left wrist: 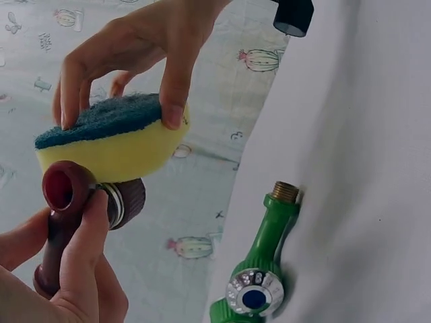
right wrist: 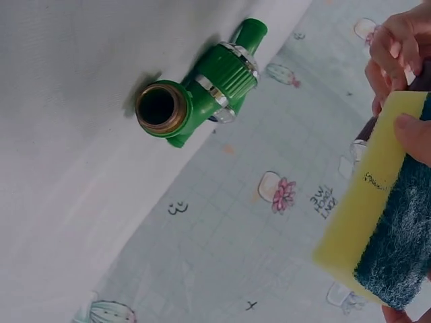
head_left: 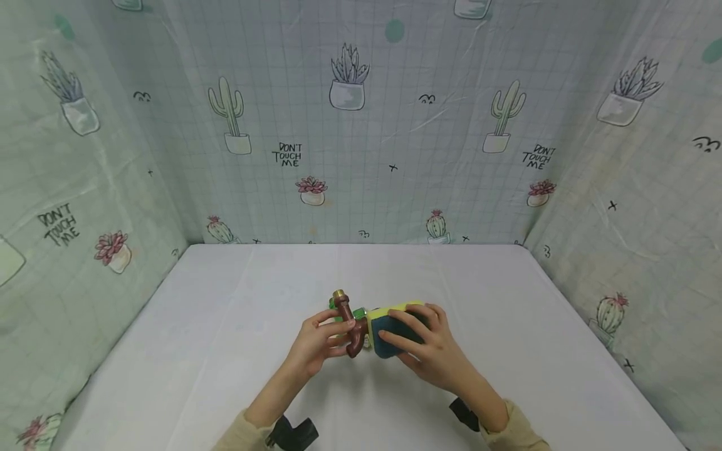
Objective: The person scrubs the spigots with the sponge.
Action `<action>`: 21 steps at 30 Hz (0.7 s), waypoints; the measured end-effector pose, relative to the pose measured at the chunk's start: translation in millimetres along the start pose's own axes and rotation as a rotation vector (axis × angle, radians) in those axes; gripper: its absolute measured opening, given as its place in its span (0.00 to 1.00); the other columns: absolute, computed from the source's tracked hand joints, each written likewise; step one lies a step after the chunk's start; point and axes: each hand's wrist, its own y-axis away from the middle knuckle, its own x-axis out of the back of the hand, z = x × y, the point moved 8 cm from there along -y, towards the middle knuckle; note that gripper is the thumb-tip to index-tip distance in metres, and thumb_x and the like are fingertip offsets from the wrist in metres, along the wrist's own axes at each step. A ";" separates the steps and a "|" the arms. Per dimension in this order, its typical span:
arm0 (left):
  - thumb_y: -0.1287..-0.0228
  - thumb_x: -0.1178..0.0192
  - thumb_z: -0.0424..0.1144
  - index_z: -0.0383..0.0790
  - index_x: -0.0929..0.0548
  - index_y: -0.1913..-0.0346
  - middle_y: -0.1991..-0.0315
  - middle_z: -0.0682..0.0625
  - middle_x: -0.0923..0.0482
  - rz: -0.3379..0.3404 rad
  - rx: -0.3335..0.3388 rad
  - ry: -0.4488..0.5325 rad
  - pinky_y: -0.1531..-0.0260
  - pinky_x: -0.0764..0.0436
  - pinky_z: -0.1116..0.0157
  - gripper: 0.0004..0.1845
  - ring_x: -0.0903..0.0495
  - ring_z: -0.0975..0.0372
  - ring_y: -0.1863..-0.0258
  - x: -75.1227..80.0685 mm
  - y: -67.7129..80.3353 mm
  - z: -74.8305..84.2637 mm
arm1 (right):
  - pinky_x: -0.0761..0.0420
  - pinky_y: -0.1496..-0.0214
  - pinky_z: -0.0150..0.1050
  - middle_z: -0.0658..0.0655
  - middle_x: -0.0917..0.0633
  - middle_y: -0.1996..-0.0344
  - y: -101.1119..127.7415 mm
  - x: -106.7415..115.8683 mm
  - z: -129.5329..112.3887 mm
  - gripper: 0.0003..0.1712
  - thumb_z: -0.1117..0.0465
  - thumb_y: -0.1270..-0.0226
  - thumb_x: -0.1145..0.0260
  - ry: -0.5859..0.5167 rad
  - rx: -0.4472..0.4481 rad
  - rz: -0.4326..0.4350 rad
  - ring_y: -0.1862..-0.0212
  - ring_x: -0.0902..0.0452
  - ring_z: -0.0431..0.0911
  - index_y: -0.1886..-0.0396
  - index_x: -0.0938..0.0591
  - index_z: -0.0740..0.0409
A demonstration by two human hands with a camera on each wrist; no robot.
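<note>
Reaching in from the near edge, both forearms slant inward so that the hands meet near the middle of the white table point(head_left: 237, 300), held above its surface. The left hand point(head_left: 317, 343) pinches a reddish-brown faucet point(head_left: 356, 341), thumb and fingers set on opposite sides of its body. Its brass-coloured threaded end points away from the person, while the hooked spout bends back toward the near side. The right hand point(head_left: 437, 351) grips a yellow sponge with a blue scouring face point(head_left: 389, 338), its fingers spread over the blue side and the top edge. The sponge's end is brought up to the faucet's side; whether the two actually touch is hard to tell. Beyond the hands, a green faucet point(left wrist: 269, 232) with a silver-ringed, blue-centred knob rests on the table, partly hidden from the head camera. Beige sleeves point(head_left: 245, 435) end above the wrists, where black devices point(head_left: 299, 434) show beneath the forearms. A cactus-print cloth backdrop point(head_left: 361, 147) surrounds the table on the far side and both flanks.
</note>
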 end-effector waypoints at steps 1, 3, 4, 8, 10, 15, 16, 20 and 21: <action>0.46 0.39 0.36 0.31 0.30 0.47 0.67 0.49 0.19 -0.003 -0.001 -0.003 0.70 0.17 0.59 0.23 0.17 0.59 0.69 -0.1 0.4 1.0 | 0.37 0.49 0.52 0.57 0.26 0.46 0.2 0.4 -0.1 0.39 0.57 0.70 0.23 0.002 0.005 0.009 0.48 0.35 0.55 0.49 0.23 0.41; 0.46 0.39 0.36 0.31 0.30 0.47 0.67 0.49 0.19 -0.012 -0.010 -0.027 0.70 0.17 0.59 0.24 0.17 0.59 0.70 -0.2 1.4 3.5 | 0.37 0.49 0.52 0.57 0.27 0.46 0.0 1.1 -0.5 0.39 0.55 0.68 0.23 -0.002 0.007 0.013 0.48 0.35 0.55 0.48 0.24 0.41; 0.46 0.39 0.36 0.31 0.30 0.47 0.67 0.49 0.19 -0.017 -0.022 -0.047 0.70 0.17 0.59 0.24 0.17 0.59 0.71 -0.2 2.1 5.2 | 0.37 0.49 0.52 0.57 0.27 0.45 -0.4 1.3 -0.6 0.39 0.55 0.67 0.24 -0.007 0.003 0.010 0.47 0.35 0.55 0.47 0.24 0.41; 0.48 0.38 0.35 0.32 0.30 0.46 0.66 0.47 0.20 -0.027 -0.069 -0.129 0.72 0.17 0.59 0.26 0.17 0.60 0.73 0.0 3.6 10.5 | 0.37 0.50 0.50 0.57 0.29 0.42 -3.4 1.5 0.1 0.36 0.51 0.59 0.27 -0.044 -0.029 -0.016 0.46 0.37 0.55 0.44 0.26 0.42; 0.49 0.37 0.35 0.32 0.29 0.45 0.66 0.45 0.20 -0.032 -0.095 -0.159 0.72 0.17 0.58 0.26 0.17 0.60 0.73 -0.8 4.4 12.4 | 0.37 0.51 0.50 0.57 0.30 0.41 -5.8 0.5 1.8 0.36 0.49 0.56 0.28 -0.056 -0.054 -0.046 0.45 0.38 0.54 0.43 0.27 0.42; 0.50 0.36 0.33 0.31 0.26 0.48 0.67 0.44 0.23 -0.067 -0.144 -0.213 0.73 0.17 0.56 0.24 0.17 0.58 0.73 -5.8 5.9 13.0 | 0.36 0.52 0.49 0.55 0.31 0.40 -12.8 -2.6 8.4 0.37 0.48 0.56 0.29 -0.088 -0.130 -0.139 0.44 0.39 0.51 0.42 0.29 0.40; 0.50 0.36 0.32 0.31 0.26 0.49 0.68 0.44 0.23 -0.076 -0.150 -0.220 0.73 0.17 0.55 0.23 0.17 0.57 0.73 -6.8 6.2 12.5 | 0.35 0.53 0.49 0.55 0.31 0.41 -14.2 -3.1 10.1 0.37 0.48 0.56 0.29 -0.098 -0.146 -0.154 0.45 0.39 0.51 0.42 0.29 0.40; 0.51 0.36 0.32 0.30 0.26 0.48 0.67 0.44 0.24 -0.112 -0.159 -0.247 0.74 0.17 0.56 0.24 0.17 0.58 0.73 -11.4 8.1 9.9 | 0.34 0.55 0.47 0.54 0.30 0.42 -19.0 -5.7 17.1 0.36 0.48 0.55 0.29 -0.134 -0.204 -0.200 0.47 0.39 0.49 0.42 0.29 0.40; 0.51 0.36 0.32 0.30 0.26 0.48 0.67 0.44 0.24 -0.120 -0.158 -0.250 0.74 0.17 0.56 0.25 0.17 0.59 0.73 -12.3 8.3 9.2 | 0.34 0.56 0.46 0.54 0.30 0.42 -19.9 -6.3 18.7 0.36 0.48 0.54 0.30 -0.138 -0.217 -0.210 0.47 0.39 0.48 0.42 0.30 0.40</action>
